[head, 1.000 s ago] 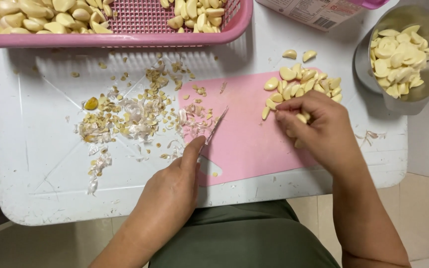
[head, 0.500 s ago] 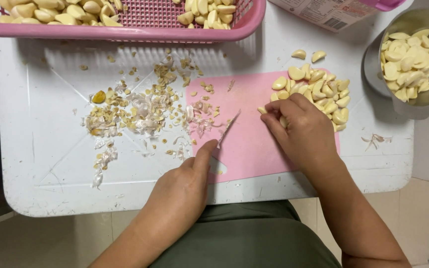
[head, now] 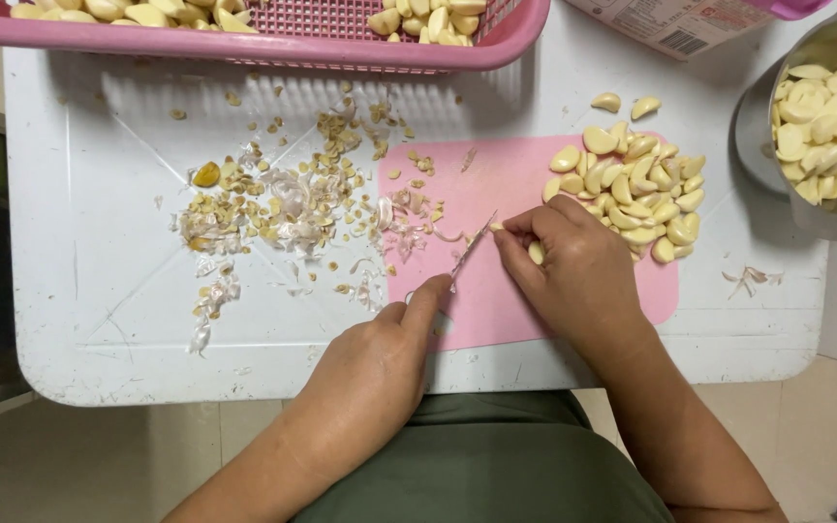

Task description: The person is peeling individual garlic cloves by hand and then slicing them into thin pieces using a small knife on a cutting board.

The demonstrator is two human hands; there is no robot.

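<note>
the left hand point(head: 380, 363) is closed around a small knife point(head: 472, 247), blade tip slanting up over the pink cutting mat point(head: 496, 310). the right hand point(head: 573, 271) pinches a garlic clove point(head: 536, 252) at the blade, fingers curled shut. peeled cloves point(head: 641, 194) heap just beside it; skins point(head: 283, 208) litter the white desk point(head: 99, 291).
</note>
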